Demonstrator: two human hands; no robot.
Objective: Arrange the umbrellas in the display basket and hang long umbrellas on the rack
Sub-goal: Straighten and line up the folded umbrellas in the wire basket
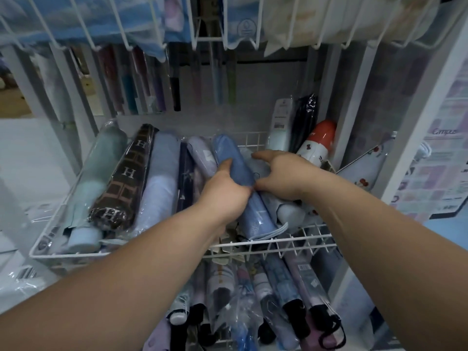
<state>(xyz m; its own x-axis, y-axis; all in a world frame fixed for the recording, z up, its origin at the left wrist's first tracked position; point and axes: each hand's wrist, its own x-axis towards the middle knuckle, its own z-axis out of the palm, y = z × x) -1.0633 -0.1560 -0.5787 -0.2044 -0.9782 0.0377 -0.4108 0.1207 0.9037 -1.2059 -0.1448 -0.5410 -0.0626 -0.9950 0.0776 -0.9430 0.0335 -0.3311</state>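
Observation:
A white wire display basket [268,243] holds a row of folded umbrellas in clear sleeves. From the left lie a pale green one [100,168], a brown one with H letters [126,178], a light blue one [159,183] and a dark navy one [186,178]. My left hand [225,191] is shut on a blue folded umbrella [250,198] in the middle of the basket. My right hand [281,173] rests with spread fingers on a pale blue umbrella [291,211] just right of it. Long umbrellas [174,82] hang on the rack behind.
A red-and-white umbrella [319,140] and a black one [304,120] stand at the basket's back right corner. A lower basket [253,300] is full of umbrellas. Another wire basket [202,26] hangs overhead. A white shelf post [354,102] borders the right side.

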